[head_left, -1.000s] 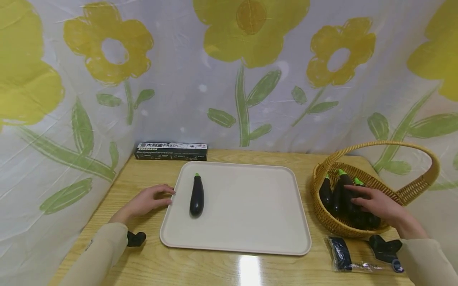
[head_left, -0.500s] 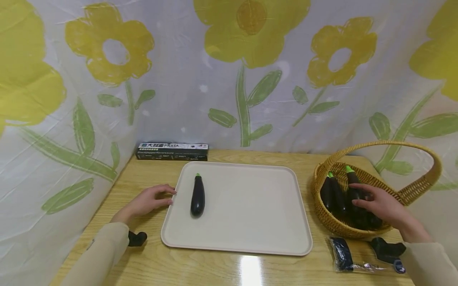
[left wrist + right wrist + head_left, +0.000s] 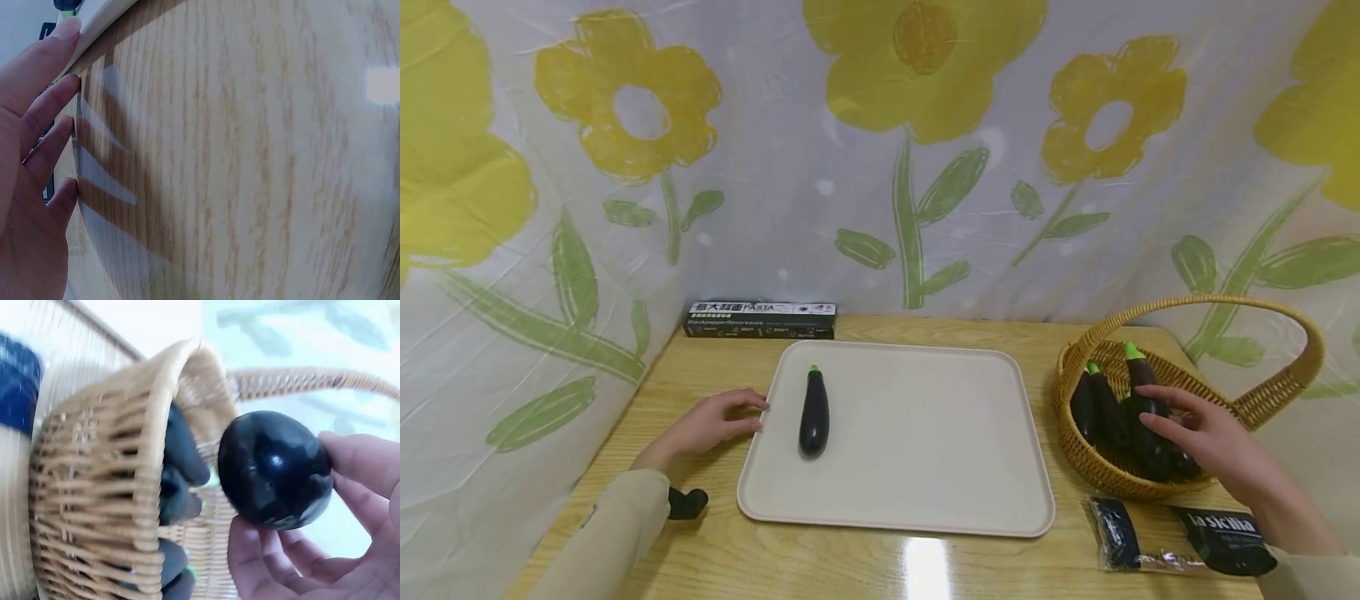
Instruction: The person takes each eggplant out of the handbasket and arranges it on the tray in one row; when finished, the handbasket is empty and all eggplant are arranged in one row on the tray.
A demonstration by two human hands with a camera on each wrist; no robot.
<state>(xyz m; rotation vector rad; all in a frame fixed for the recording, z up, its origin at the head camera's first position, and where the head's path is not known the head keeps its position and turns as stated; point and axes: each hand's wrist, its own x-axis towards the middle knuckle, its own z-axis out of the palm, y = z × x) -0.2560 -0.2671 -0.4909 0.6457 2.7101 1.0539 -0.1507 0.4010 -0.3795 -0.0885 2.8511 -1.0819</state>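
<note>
My right hand (image 3: 1206,429) grips a dark eggplant (image 3: 1142,417) with a green cap, over the wicker basket (image 3: 1078,467). In the right wrist view its glossy round end (image 3: 275,469) is pinched between thumb and fingers, outside the basket's rim. Several more eggplants (image 3: 1101,400) lie inside the basket, partly hidden. At the left edge of the pale tray (image 3: 925,433) rests my left hand (image 3: 718,425), its relaxed fingertips right at the rim and nothing in its grasp. One eggplant (image 3: 814,412) lies lengthwise on the tray's left part.
A black pasta box (image 3: 760,320) stands behind the tray, against the flowered cloth (image 3: 775,208). In front of the basket lies a clear pack of spaghetti (image 3: 1165,533) with dark labels. The basket's tall handle (image 3: 1225,302) arches over its opening.
My right hand has taken hold of an eggplant in the basket and raised it; the other eggplants there have shifted. More of the spaghetti pack's label shows. The left hand stays put.
</note>
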